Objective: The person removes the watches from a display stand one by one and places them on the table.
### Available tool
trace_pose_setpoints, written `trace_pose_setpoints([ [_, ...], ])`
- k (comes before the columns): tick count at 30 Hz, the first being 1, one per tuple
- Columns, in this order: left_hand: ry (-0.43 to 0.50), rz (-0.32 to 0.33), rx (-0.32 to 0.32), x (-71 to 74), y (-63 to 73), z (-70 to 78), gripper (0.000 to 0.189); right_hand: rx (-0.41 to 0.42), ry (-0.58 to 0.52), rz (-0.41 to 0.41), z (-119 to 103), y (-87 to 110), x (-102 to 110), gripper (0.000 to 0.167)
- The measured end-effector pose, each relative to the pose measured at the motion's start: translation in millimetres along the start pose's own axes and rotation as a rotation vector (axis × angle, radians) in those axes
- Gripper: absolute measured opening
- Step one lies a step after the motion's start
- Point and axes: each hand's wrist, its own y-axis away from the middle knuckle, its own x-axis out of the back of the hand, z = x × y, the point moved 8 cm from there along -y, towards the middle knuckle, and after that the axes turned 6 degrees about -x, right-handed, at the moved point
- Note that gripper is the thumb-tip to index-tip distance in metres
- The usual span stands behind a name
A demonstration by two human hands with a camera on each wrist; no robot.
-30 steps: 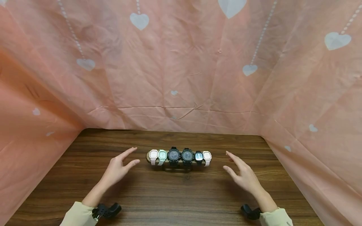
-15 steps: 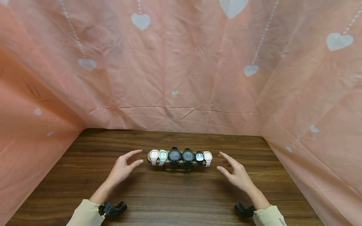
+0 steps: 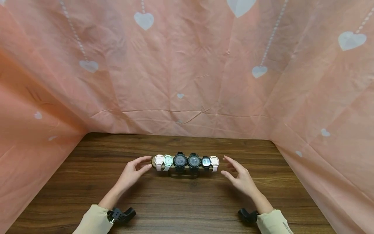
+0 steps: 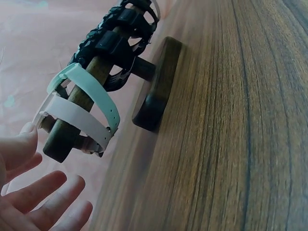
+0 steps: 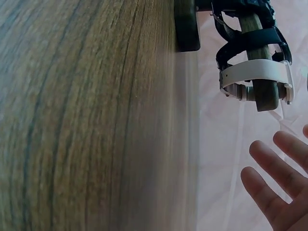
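In the head view, a wooden T-bar watch stand [image 4: 57,144] holds a row of several watches. From left to right sit a pale pink watch [image 3: 159,160], a mint green watch [image 3: 168,160], two chunky black watches [image 3: 180,160], a smaller black watch [image 3: 205,162] and a white watch [image 3: 214,162]. My left hand [image 3: 133,169] has thumb and fingers spread, its tips right at the bar's left end. The left wrist view puts that thumb close to the pale pink watch. My right hand [image 3: 240,177] is spread a short gap from the bar's right end, holding nothing.
The stand's base [image 4: 161,86] rests on a brown wood-grain table [image 3: 187,201]. Pink cloth [image 3: 187,81] printed with white hearts rises behind the table and along both sides. Each wrist wears a black camera mount [image 3: 124,215].
Both hands have moved inward toward the ends of the watch stand, the left one reaching its end. The stand and watches have stayed in place.
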Motion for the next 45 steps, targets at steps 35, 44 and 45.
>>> trace_pose_setpoints([
  [35,0.226,0.09,0.125,-12.4,-3.4,-10.6,0.031,-0.291,-0.253,-0.175,24,-10.7,-33,0.057],
  [44,0.215,0.116,0.051,-13.8,-6.0,-28.2,0.033,-0.3,-0.307,-0.194,25,-13.3,-41,0.054],
  [45,0.218,0.115,0.045,-13.8,-5.8,-27.8,0.032,-0.299,-0.312,-0.197,25,-13.5,-42,0.054],
])
